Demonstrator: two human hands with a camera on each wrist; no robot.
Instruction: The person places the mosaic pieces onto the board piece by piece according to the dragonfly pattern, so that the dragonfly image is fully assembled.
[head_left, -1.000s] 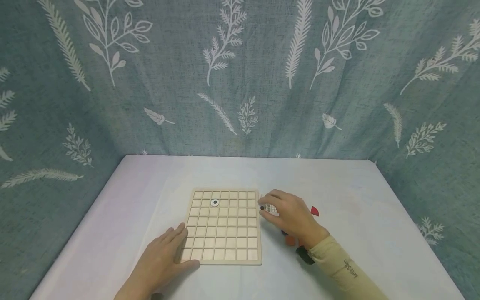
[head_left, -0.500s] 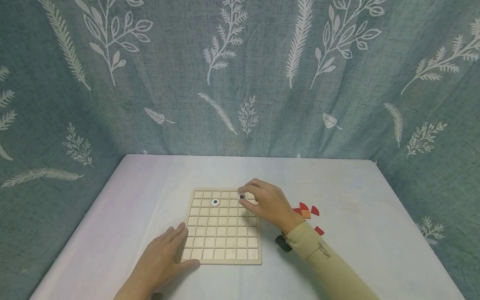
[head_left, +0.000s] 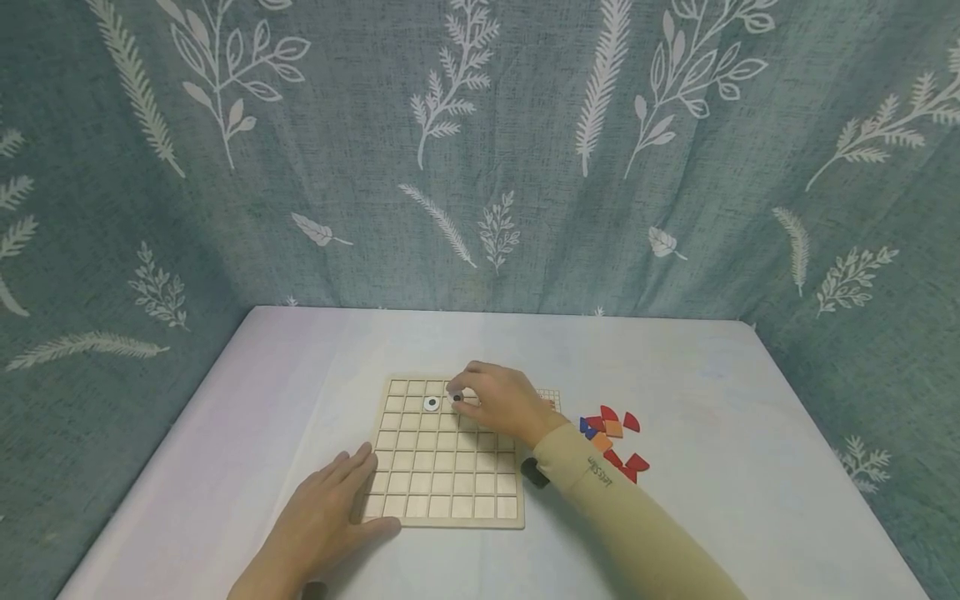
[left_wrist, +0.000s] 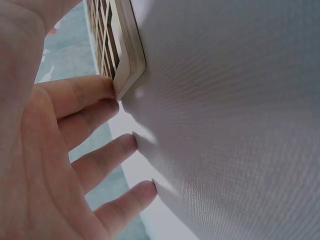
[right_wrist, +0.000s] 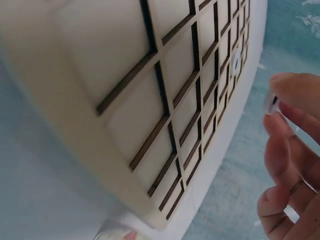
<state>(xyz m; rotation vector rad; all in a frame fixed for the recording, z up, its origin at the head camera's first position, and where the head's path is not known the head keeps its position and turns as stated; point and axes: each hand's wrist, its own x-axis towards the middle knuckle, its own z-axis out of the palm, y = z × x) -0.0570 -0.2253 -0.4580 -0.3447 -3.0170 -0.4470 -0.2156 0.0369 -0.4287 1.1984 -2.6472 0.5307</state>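
A wooden board [head_left: 452, 483] with a grid of square cells lies flat on the white table. One white round piece with a black dot [head_left: 431, 403] sits in a cell near its far edge. My right hand [head_left: 501, 402] pinches a matching dotted disc [head_left: 457, 398] between thumb and fingertips, just right of the first one. The right wrist view shows this held disc [right_wrist: 270, 103] raised off the board, nearly edge-on. My left hand [head_left: 318, 510] rests at the board's near-left corner, fingers extended and spread; in the left wrist view, fingertips touch the board's corner [left_wrist: 131, 72].
Right of the board lie loose flat pieces: red ones [head_left: 632, 422], orange squares [head_left: 613, 428] and blue ones [head_left: 589, 430]. A small printed grid card [head_left: 551, 395] is partly hidden behind my right hand. A patterned curtain [head_left: 375, 183] surrounds the table's back and sides.
My right hand has moved left from beside the card to above the board, carrying the dotted disc. More loose pieces have come into sight. My left hand stays in place.
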